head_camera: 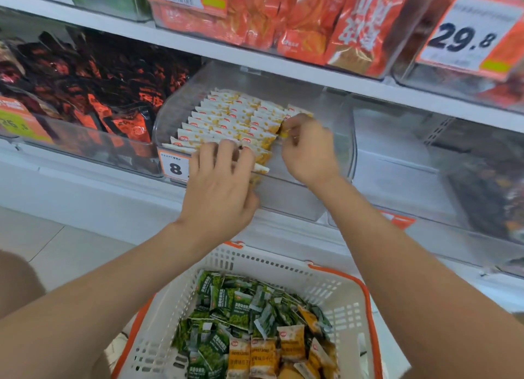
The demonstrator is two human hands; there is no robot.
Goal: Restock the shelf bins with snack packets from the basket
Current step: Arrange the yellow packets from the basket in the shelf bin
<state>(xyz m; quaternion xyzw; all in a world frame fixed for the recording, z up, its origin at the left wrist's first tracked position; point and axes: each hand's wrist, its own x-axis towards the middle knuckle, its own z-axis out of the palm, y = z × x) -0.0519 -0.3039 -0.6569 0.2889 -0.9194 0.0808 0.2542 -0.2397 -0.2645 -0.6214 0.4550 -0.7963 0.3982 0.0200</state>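
Now the left hand (218, 186) curls its fingers over the front yellow packets (226, 120) in the clear bin (326, 115); the right hand (309, 152) pinches one beside the row. They look light, crinkly and slippery, so a pinch on a flat edge seems best.

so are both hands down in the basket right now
No, the left hand and right hand are both up at the clear bin of yellow packets, above the basket.

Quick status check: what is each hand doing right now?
Left hand: grips front-row packets in the clear bin.
Right hand: pinches a yellow packet.
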